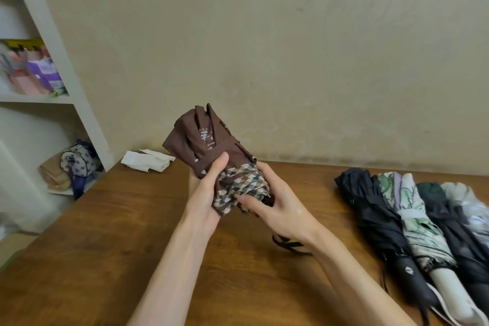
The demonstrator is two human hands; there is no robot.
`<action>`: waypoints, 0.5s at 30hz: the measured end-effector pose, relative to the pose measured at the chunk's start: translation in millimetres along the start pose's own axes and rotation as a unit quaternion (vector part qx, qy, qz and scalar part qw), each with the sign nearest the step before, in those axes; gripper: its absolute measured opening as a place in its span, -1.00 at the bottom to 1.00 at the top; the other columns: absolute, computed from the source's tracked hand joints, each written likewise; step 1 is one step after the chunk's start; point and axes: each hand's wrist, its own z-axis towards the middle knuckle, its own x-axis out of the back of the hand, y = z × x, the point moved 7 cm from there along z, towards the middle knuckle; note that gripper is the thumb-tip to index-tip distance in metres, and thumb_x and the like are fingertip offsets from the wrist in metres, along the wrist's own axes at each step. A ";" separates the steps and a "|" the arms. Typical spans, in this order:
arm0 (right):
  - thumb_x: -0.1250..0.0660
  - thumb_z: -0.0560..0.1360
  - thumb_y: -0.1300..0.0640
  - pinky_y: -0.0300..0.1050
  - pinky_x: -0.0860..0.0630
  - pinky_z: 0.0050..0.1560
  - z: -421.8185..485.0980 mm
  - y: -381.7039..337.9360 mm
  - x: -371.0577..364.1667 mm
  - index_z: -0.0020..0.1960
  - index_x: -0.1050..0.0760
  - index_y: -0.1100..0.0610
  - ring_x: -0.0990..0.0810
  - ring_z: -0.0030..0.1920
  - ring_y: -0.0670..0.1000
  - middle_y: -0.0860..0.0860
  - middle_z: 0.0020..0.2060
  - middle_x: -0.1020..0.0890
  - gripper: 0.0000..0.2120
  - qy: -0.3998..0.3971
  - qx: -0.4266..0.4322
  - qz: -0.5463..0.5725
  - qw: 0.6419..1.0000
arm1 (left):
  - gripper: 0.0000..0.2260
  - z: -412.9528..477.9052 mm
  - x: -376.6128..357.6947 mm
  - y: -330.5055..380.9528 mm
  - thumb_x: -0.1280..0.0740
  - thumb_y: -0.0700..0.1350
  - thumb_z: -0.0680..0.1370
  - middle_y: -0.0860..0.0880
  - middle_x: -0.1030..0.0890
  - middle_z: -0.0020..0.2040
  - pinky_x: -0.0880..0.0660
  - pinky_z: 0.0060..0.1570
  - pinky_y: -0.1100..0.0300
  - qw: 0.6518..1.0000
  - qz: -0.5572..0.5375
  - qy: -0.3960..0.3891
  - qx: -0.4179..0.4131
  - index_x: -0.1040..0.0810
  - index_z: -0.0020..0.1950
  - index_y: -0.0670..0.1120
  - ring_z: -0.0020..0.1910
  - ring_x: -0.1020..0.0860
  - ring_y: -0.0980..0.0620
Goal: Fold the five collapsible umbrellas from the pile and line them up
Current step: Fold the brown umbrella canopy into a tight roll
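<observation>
I hold a brown collapsible umbrella (209,140) with a checked beige border above the middle of the wooden table (105,233). It is rolled up and tilted away from me, with its brown strap wrapped round the cloth. My left hand (205,193) grips it from the left, thumb pressed on the strap. My right hand (275,209) grips the checked lower end, and the handle is hidden under it. A dark wrist cord (288,245) hangs below. At the right lie several folded umbrellas side by side: a black one (375,217), a green-and-white floral one (412,217), a dark one (455,225) and a pale grey one (473,209).
A crumpled white cloth (146,160) lies at the table's back left edge, by the beige wall. White shelves (53,99) stand at the left with bags and boxes on them, among them a spotted pouch (76,161).
</observation>
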 end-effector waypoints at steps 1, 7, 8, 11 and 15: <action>-0.46 0.64 0.16 -0.04 -0.60 0.31 -0.1 -0.3 1.8 0.53 -0.37 -0.04 -0.64 0.28 -0.07 -0.14 0.28 -0.64 -0.48 -0.001 -0.008 0.029 1.000 | -0.39 -1.3 -1.5 0.9 -0.56 -0.08 0.42 -0.07 -0.75 0.18 -0.70 -0.13 0.03 1.000 -0.002 -0.012 0.001 -0.54 0.47 0.05 0.09 -0.75 -0.11; -0.41 0.66 0.08 0.00 -0.59 -0.03 -5.8 8.1 9.9 0.49 -0.43 -0.05 -0.60 -0.23 0.11 0.00 -0.11 -0.71 -0.57 -0.012 -0.088 0.180 0.980 | -0.46 -4.2 -8.2 6.1 -0.45 -0.04 0.49 -0.06 -0.72 0.27 -0.62 0.09 -0.06 0.998 -0.001 -0.053 -0.016 -0.51 0.49 0.15 0.21 -0.71 -0.10; -0.40 0.66 0.08 0.00 -0.59 -0.03 -6.4 8.8 10.5 0.48 -0.44 -0.05 -0.60 -0.24 0.11 0.02 -0.14 -0.70 -0.59 -0.009 -0.092 0.185 0.978 | -0.48 -3.6 -8.0 6.1 -0.43 -0.04 0.52 -0.06 -0.72 0.27 -0.61 0.09 -0.06 0.999 -0.001 -0.051 -0.015 -0.52 0.49 0.15 0.20 -0.71 -0.09; -0.40 0.66 0.09 -0.03 -0.61 -0.05 -6.3 10.6 10.1 0.45 -0.44 -0.06 -0.60 -0.25 0.09 0.00 -0.13 -0.71 -0.62 0.002 -0.097 0.182 0.978 | -0.60 -1.2 -6.3 3.5 -0.37 -0.04 0.63 -0.05 -0.73 0.26 -0.63 0.05 -0.01 0.999 0.000 -0.039 -0.006 -0.53 0.48 0.12 0.19 -0.72 -0.07; -0.41 0.66 0.10 -0.10 -0.63 -0.07 -5.1 8.7 8.1 0.38 -0.44 -0.19 -0.62 -0.24 0.08 -0.02 -0.06 -0.73 -0.63 0.011 -0.091 0.159 0.983 | -0.59 3.7 4.6 -2.9 -0.33 0.11 0.66 -0.05 -0.71 0.28 -0.63 0.05 -0.01 1.000 -0.010 -0.007 0.016 -0.54 0.50 0.06 0.20 -0.71 -0.06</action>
